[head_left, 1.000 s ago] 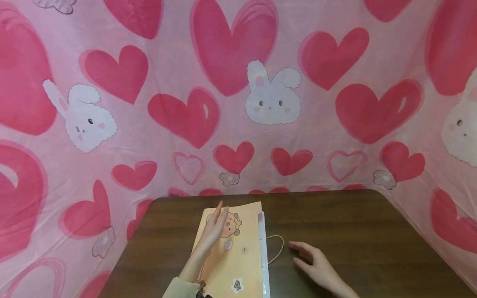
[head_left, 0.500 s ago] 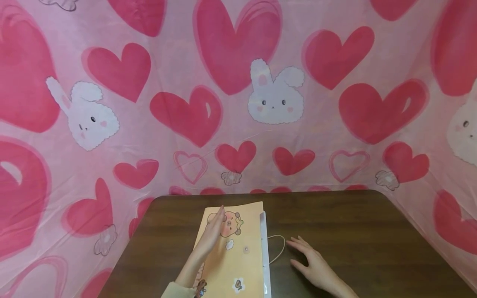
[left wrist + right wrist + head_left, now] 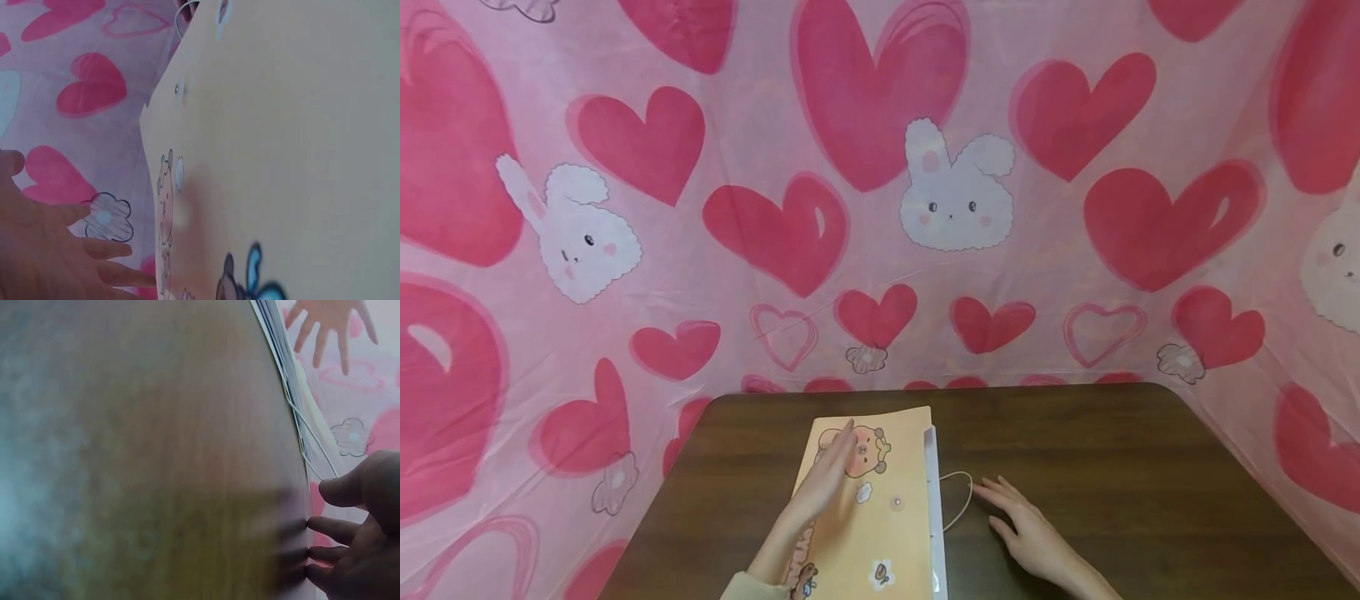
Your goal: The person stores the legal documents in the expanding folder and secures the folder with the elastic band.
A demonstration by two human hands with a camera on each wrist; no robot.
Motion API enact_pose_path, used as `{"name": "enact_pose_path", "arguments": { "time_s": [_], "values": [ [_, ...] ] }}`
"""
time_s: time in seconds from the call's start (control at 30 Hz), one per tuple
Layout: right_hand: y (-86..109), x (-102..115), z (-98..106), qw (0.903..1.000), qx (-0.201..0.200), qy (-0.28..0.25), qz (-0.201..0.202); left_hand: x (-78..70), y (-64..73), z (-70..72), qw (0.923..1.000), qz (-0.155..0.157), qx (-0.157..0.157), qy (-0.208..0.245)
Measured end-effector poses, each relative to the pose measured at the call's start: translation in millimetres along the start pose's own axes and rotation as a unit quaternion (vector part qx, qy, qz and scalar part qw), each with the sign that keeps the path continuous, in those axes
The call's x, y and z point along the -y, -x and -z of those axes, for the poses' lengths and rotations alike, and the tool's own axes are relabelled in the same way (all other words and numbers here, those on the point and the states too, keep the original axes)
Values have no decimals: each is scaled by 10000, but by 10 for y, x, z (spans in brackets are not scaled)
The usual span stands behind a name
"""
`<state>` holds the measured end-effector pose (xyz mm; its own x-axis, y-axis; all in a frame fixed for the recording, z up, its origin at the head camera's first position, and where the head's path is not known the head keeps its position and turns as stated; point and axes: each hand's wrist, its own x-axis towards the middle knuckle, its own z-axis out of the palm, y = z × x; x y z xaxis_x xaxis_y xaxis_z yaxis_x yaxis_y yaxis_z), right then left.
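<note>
A pale yellow file folder (image 3: 895,537) with cartoon bear drawings lies on the dark wooden table. Its white inner layers (image 3: 936,533) show along the right side, and a thin cream elastic cord (image 3: 957,474) loops out from there. My left hand (image 3: 823,485) is held edge-down over the upper left of the cover, fingers straight and holding nothing. In the left wrist view its fingers are spread beside the cover. Right of the folder, my right hand (image 3: 1030,533) rests its fingertips on the tabletop beside the cord loop. Its thumb (image 3: 340,492) is right at the cord.
The brown wood-grain table (image 3: 1112,458) extends on both sides of the folder. Behind it and along the sides hangs a pink cloth (image 3: 1045,267) printed with hearts and white rabbits.
My left hand has come down slightly toward the cover, its fingers drawing together. My right hand has edged left to the cord loop, fingers stretching out. The folder stays in place.
</note>
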<state>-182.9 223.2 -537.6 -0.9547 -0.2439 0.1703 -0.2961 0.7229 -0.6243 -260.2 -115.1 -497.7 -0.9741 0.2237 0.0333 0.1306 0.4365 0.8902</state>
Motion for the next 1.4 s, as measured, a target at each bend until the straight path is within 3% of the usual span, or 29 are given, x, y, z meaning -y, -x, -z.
{"name": "enact_pose_path", "arguments": {
  "time_s": [0.37, 0.53, 0.8, 1.13, 1.4],
  "values": [
    [-48, 15, -34, 9999, 55, 135, -18, 80, 135, 143, 9931, 354, -368, -1051],
    [-83, 8, -36, 9999, 107, 46, 88, 213, 210, 292, 9877, 421, -207, -1492],
    [-109, 10, -14, 9999, 133, -63, 88, 444, 349, 475, 9668, 519, 2, -2501],
    [-136, 1, -29, 9990, 249, -83, 360, 531, 410, 613, 9558, 234, 450, -2898],
    [-152, -76, -97, 9980, -130, 78, 621, 628, 444, 684, 9483, -3, 849, -3059]
  ]
}}
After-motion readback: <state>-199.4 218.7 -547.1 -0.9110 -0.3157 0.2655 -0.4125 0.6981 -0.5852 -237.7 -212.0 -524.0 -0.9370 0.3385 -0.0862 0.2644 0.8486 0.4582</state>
